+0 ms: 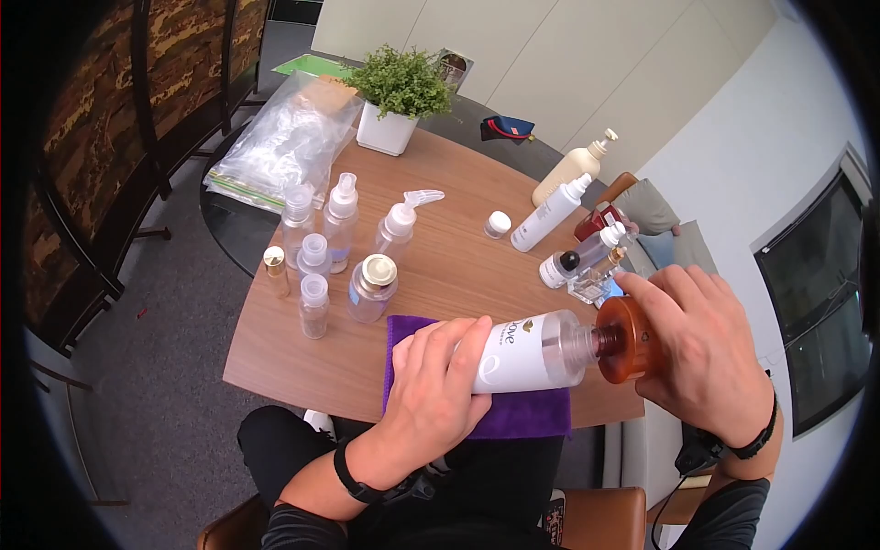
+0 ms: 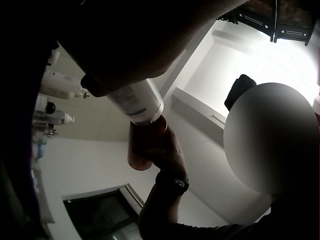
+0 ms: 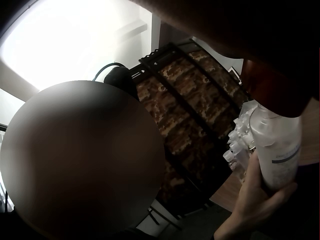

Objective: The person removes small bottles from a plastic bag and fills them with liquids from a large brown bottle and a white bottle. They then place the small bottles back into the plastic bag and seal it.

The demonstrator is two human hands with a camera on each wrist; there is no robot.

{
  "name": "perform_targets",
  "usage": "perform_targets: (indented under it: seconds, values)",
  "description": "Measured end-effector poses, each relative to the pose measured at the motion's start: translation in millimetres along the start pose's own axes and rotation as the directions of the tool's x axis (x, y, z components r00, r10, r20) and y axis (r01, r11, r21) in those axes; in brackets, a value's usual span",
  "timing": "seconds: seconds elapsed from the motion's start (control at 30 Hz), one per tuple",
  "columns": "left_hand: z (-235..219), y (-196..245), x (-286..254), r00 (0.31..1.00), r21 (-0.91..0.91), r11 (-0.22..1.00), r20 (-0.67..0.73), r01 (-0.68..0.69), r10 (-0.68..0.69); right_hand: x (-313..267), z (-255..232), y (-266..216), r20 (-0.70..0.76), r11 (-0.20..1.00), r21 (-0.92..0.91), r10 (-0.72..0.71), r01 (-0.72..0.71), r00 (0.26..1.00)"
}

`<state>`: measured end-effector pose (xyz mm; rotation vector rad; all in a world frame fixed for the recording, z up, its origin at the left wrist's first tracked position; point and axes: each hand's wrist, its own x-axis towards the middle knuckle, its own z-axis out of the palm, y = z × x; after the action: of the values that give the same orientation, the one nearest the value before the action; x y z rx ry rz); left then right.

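Note:
My left hand [image 1: 435, 380] grips a clear plastic bottle with a white label [image 1: 513, 357], tilted nearly onto its side above a purple towel [image 1: 536, 414]. Its mouth points right. In my right hand [image 1: 710, 353] is an amber bottle [image 1: 625, 341], its narrow dark neck lined up mouth to mouth with the clear bottle. The right fingers wrap the amber bottle's far side and hide much of its body. From the right wrist view, the labelled bottle [image 3: 277, 157] shows below the amber bottle [image 3: 272, 92], with the left thumb and fingers around it.
Several small clear bottles [image 1: 314, 307] stand on the wooden table [image 1: 449, 188] at left, among them a gold-capped one [image 1: 371, 289]. Pump bottles [image 1: 555, 211] and a small jar [image 1: 498, 225] stand at right. A potted plant [image 1: 394, 101] and plastic bag [image 1: 289, 137] lie farther back.

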<state>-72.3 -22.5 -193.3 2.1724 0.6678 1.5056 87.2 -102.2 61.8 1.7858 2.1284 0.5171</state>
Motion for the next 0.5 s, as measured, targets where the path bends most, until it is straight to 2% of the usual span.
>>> perform_targets:
  seconds: [0.33,0.5]
  values:
    - [-1.2,0.4,0.1,1.0,-0.002,1.0,0.009,0.01,-0.01,0.5,1.7,-1.1,-0.037,1.0,-0.016,-0.008,0.007,0.999]
    - [-1.4,-0.1,0.3,1.0,-0.005,1.0,0.005,0.01,-0.01,0.8,0.7,-1.5,0.003,0.999,-0.028,0.016,-0.016,1.0]
